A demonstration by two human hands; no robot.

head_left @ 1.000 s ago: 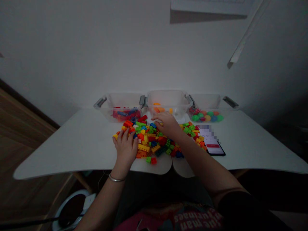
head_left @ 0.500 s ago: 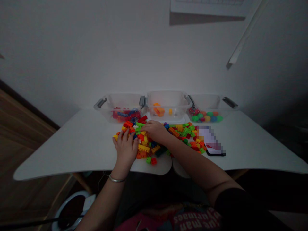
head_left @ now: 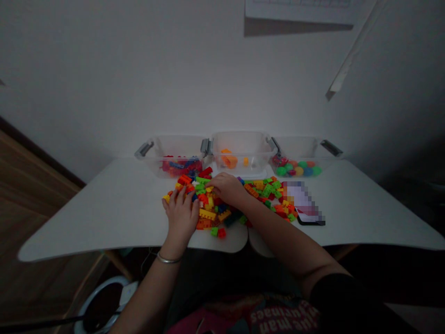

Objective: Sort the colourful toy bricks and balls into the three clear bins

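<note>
A heap of colourful toy building bricks (head_left: 207, 214) lies on the white table, mostly yellow, orange, red and green. My left hand (head_left: 181, 211) rests on the heap's left side, palm down with fingers spread. Over the middle of the heap is my right hand (head_left: 229, 189), its fingers bent together and pointing left among the bricks. Whatever its fingertips hold, if anything, is too small to make out; green bricks (head_left: 201, 182) lie just beside them. Near the front edge sit a green brick (head_left: 214, 231) and a red brick (head_left: 221, 233).
Three clear bins line the wall: a left bin (head_left: 158, 169) with red and blue pieces, a middle bin (head_left: 257, 144) with orange pieces, a right bin (head_left: 327, 169) with coloured balls. A phone (head_left: 306, 206) lies right of the heap on the white table (head_left: 114, 213).
My right hand has shifted very slightly to the right, uncovering a little more of the bricks at its fingertips. My left hand stays in place.
</note>
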